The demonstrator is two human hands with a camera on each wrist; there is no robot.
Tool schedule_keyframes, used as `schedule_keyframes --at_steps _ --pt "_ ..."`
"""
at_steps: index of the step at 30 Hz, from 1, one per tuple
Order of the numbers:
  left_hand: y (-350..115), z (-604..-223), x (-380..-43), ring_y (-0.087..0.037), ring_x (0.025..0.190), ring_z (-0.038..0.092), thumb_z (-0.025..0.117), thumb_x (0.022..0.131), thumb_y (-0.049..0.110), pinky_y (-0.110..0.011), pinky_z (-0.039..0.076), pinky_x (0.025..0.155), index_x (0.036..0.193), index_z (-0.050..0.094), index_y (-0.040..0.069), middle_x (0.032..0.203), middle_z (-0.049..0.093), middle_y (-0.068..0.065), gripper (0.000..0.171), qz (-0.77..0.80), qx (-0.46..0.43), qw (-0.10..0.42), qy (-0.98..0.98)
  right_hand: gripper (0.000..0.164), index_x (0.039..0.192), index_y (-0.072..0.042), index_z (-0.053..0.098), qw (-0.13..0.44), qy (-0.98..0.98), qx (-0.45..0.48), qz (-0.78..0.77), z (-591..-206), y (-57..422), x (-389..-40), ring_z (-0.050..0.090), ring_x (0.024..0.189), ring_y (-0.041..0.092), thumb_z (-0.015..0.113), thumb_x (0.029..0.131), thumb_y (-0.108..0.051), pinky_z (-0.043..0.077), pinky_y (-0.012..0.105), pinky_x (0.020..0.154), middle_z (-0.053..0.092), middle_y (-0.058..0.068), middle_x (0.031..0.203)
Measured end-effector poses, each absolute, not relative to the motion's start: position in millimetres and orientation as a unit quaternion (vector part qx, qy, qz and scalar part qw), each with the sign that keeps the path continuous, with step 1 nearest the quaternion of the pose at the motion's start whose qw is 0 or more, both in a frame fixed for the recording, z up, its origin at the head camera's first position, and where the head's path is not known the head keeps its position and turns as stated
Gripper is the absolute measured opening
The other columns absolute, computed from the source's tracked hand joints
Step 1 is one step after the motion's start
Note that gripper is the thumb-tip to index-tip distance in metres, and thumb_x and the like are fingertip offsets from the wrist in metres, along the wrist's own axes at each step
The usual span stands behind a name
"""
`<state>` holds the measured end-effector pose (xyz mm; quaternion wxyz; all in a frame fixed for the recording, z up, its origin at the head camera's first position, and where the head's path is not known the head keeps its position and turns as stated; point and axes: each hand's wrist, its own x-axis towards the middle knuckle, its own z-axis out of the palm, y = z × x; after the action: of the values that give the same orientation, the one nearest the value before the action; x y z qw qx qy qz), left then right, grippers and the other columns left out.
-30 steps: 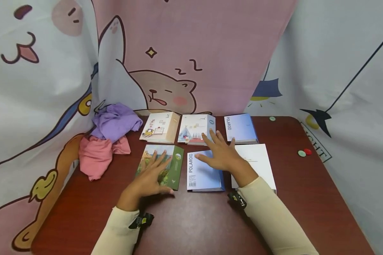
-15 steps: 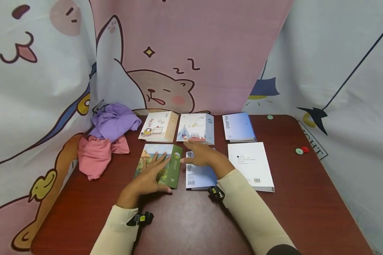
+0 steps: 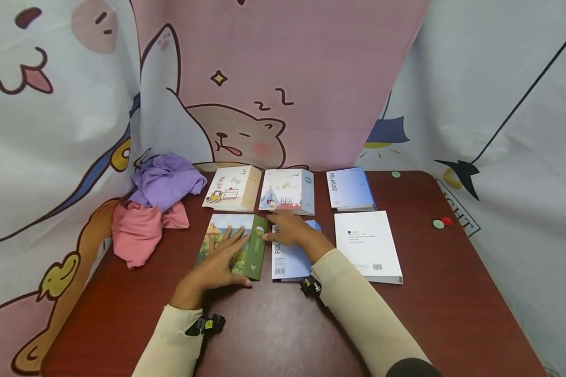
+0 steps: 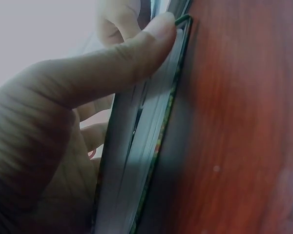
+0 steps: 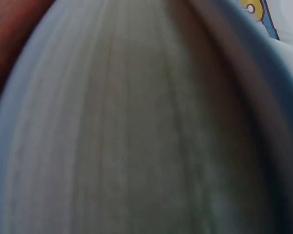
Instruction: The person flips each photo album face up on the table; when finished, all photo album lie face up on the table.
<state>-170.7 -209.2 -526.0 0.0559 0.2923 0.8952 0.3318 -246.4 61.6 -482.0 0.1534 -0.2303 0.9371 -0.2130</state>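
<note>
My left hand (image 3: 217, 264) lies spread over a photo album with a green spine and a landscape cover (image 3: 253, 256). In the left wrist view the thumb (image 4: 132, 56) sits at the album's page edge (image 4: 136, 141). Over the blue POLAROID album (image 3: 290, 262) reaches my right hand (image 3: 292, 230), its fingers near the album's far left corner and pointing toward the green spine. Whether they touch a cover cannot be told. The right wrist view is filled by blurred page edges (image 5: 132, 122) between blue covers; no fingers show there.
Behind stand a beige album (image 3: 231, 187), a tent-picture album (image 3: 285, 191) and another blue album (image 3: 351, 189). A white album (image 3: 368, 243) lies right. Purple cloth (image 3: 167, 180) and pink cloth (image 3: 139, 230) are at left; red (image 3: 446, 221) and green discs (image 3: 438, 224) at right.
My right hand has moved left and lower, from above the blue and white albums to the blue album's left side, uncovering the white one. The left hand stays on the green-spined album.
</note>
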Motion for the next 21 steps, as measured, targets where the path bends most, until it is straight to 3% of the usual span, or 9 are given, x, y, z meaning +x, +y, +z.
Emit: schedule_keyframes --at_steps 11,21 --pt "-203 -509 -165 -0.057 0.167 0.005 0.101 0.07 0.049 -0.088 -0.013 0.12 0.173 0.034 0.015 0.181 0.023 -0.021 0.127 0.32 0.288 0.063 0.9 0.079 0.168 -0.021 0.046 0.133 0.95 -0.215 -0.181 -493 58 -248 0.035 0.163 0.037 0.067 0.103 -0.062 0.03 0.067 0.131 0.041 0.013 0.173" --pt "-209 -522 -167 -0.056 0.168 0.005 0.095 0.075 0.063 -0.092 -0.014 0.116 0.172 0.037 0.02 0.182 0.025 -0.017 0.121 0.342 0.312 0.034 0.886 0.083 0.168 -0.022 0.045 0.147 0.953 -0.206 -0.168 -492 53 -246 0.028 0.166 0.036 0.064 0.102 -0.068 0.026 0.064 0.134 0.035 0.011 0.176"
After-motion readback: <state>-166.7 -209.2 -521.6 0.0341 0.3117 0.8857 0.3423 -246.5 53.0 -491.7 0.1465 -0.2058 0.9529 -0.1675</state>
